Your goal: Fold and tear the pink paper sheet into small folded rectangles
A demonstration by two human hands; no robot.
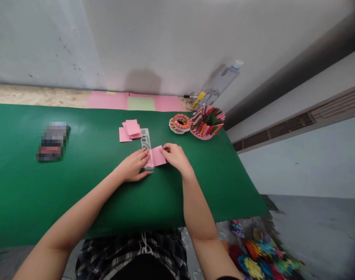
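pink paper (159,156), green tabletop (87,149), grey wall (177,42)

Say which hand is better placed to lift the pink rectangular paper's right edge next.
Likely the right hand: it is at that edge of the paper, while the left hand rests on the clear flat plastic ruler.

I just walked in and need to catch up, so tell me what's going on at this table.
A person is working with a small pink sheet on a green table. The left hand presses down on a clear ruler laid across part of the sheet, while the right hand has its fingers at the sheet's right edge. Farther back lies a loose pile of pink papers, with a colorful ring off to the right.
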